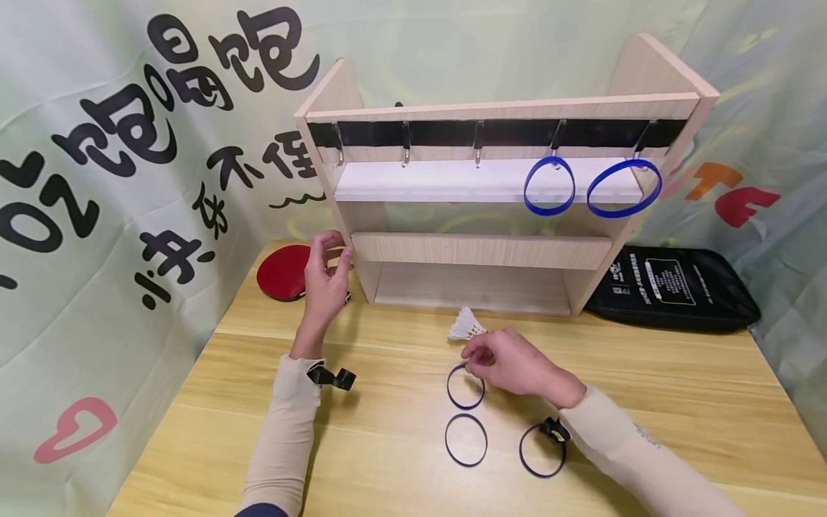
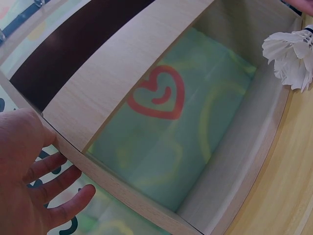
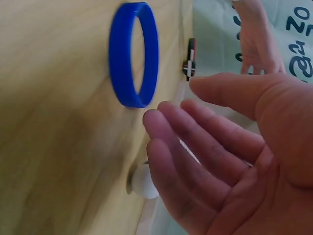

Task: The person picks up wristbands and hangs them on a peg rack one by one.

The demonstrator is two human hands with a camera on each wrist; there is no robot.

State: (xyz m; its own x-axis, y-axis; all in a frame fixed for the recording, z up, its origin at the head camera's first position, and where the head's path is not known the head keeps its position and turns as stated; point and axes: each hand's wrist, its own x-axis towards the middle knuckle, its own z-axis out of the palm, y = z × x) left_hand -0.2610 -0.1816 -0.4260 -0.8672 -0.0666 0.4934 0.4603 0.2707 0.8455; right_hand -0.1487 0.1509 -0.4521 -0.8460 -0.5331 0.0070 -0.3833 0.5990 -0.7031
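Observation:
My left hand (image 1: 327,280) is at the left side panel of a wooden shelf rack (image 1: 484,251); in the left wrist view its fingers (image 2: 68,203) spread beside the panel edge. Above the table, my right hand (image 1: 513,362) hovers with loosely bent fingers and nothing between them. Nearest to it lies a blue ring (image 1: 466,408), which the right wrist view shows apart from the fingertips (image 3: 154,120). Two more rings lie closer to me, a lower ring (image 1: 465,466) and a right ring (image 1: 543,477). A white shuttlecock (image 1: 464,327) sits just beyond the right hand.
Along the rack's black strip (image 1: 446,134) hang several metal hooks. Two on the right carry a blue ring (image 1: 549,212) and a wider blue ring (image 1: 624,213). A red table tennis bat (image 1: 284,274) lies left of the rack, a black case (image 1: 672,291) right of it.

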